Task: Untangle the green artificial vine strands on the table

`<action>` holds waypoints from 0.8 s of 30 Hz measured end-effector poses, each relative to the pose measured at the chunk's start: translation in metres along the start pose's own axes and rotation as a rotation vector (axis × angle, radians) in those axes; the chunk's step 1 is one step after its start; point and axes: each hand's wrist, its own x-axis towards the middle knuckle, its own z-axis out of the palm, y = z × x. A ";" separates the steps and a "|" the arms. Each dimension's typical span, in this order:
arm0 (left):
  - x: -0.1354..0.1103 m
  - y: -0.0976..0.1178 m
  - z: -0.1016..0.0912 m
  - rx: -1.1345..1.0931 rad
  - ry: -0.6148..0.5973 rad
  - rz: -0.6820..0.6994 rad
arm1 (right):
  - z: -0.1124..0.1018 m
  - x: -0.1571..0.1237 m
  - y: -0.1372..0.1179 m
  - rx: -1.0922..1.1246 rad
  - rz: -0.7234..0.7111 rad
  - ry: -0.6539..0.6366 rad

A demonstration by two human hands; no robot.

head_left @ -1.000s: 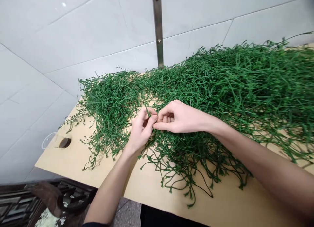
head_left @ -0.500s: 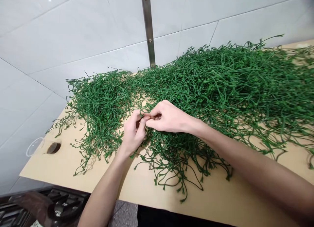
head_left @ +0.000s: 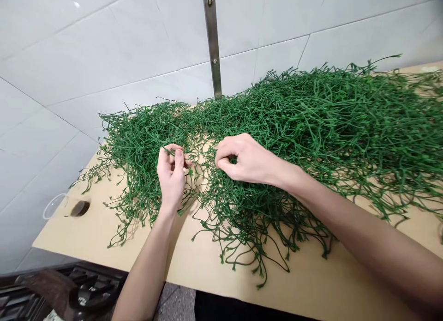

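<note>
My left hand (head_left: pixel 171 178) is closed in a pinch, palm up, with a thin green plastic stem between thumb and fingers. It hovers at the right edge of the left heap of green stems (head_left: pixel 138 141). Apart from it, to the right, my right hand (head_left: pixel 244 158) has its thumb and forefinger pressed together; what they grip, if anything, is hidden. Under and beyond that hand spreads a larger tangled pile of green stems (head_left: pixel 311 108), with small forked tips. Some loose stems trail toward the front of the board.
The stems lie on a tan board (head_left: pixel 138 247) against a white tiled wall (head_left: pixel 138 44). A metal bracket (head_left: pixel 212 39) is fixed to the wall. At the left stands a clear plastic cup (head_left: pixel 55 206) by a dark round patch (head_left: pixel 80 208). Dark carved furniture (head_left: pixel 55 288) sits below.
My hands were together, fingertips touching; now they are apart. The left has moved left and turned more palm-up with the stem, the right slightly to the right. The camera view has shifted a little.
</note>
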 end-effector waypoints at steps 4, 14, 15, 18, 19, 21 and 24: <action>0.003 0.001 -0.002 -0.118 -0.008 0.000 | -0.001 0.000 -0.010 0.009 0.109 0.026; -0.009 0.010 0.000 0.078 -0.133 0.225 | 0.024 0.003 -0.016 0.501 0.254 -0.093; -0.009 0.010 0.001 0.082 -0.143 0.243 | 0.025 0.003 -0.015 0.510 0.259 -0.105; -0.007 0.010 0.001 0.091 -0.180 0.289 | 0.027 0.003 -0.014 0.483 0.227 -0.117; -0.007 0.009 0.001 0.097 -0.193 0.296 | 0.027 0.003 -0.015 0.468 0.220 -0.099; -0.006 0.009 0.000 0.125 -0.206 0.280 | 0.024 0.004 -0.015 0.459 0.242 -0.015; -0.004 0.009 -0.004 0.178 -0.216 0.180 | 0.017 0.007 -0.014 0.566 0.310 0.162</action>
